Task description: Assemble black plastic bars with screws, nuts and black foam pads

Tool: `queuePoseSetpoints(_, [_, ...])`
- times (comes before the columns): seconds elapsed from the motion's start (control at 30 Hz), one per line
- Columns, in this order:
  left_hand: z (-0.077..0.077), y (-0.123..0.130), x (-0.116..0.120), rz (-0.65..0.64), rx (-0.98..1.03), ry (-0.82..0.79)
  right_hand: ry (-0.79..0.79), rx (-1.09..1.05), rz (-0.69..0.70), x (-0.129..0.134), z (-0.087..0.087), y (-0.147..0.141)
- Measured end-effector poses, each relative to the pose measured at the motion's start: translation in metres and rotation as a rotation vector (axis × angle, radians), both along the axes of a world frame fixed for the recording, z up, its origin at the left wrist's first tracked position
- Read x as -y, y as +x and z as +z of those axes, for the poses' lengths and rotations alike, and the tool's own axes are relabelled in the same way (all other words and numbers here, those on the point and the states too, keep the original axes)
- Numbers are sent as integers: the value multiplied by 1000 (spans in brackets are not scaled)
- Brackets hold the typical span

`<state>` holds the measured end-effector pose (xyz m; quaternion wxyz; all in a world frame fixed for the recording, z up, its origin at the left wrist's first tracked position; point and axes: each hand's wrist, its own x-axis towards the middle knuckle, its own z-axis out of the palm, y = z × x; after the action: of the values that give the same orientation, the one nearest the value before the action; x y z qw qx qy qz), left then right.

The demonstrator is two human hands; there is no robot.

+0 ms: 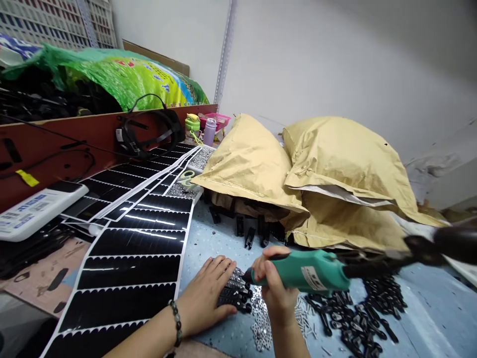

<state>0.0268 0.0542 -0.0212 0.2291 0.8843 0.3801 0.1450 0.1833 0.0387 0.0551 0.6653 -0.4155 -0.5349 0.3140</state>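
My left hand (204, 293), with a beaded bracelet on its wrist, lies flat over a row of small black plastic parts (234, 294), and its fingers hide part of the row. My right hand (270, 283) grips a green electric screwdriver (309, 272), whose black tip points at those parts from just above them. A black cord runs from the tool toward the upper right. Below my right hand lies a spill of silver nuts (261, 323), with loose screws (303, 318) just beside it. A heap of black plastic parts (354, 318) lies to the right.
Long sheets of black labels (130, 268) stretch along the left, near green-handled scissors (186, 179). A white scale (37, 209) sits at far left below a red board (74, 139). Stuffed kraft paper bags (346, 169) fill the back, against a white wall (335, 59).
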Motion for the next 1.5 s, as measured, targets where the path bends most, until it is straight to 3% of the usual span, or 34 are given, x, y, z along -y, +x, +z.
queuePoseSetpoints(0.3, [3,-1,1,-9,22,-19,19,-62,52,3,-5,3])
queuePoseSetpoints(0.47, [1,-1,2,-11,15,-3,-50,-63,95,-2,-3,-3])
queuePoseSetpoints(0.83, [0,0,0,-18,2,-7,100,-46,45,23,21,14])
queuePoseSetpoints(1.23, [2,1,2,-5,8,6,-36,-12,106,18,-4,8])
queuePoseSetpoints(1.33, [4,1,3,-12,12,3,-57,35,131,20,-2,7])
queuePoseSetpoints(1.5, [5,2,4,-16,32,16,74,-15,148,32,11,5])
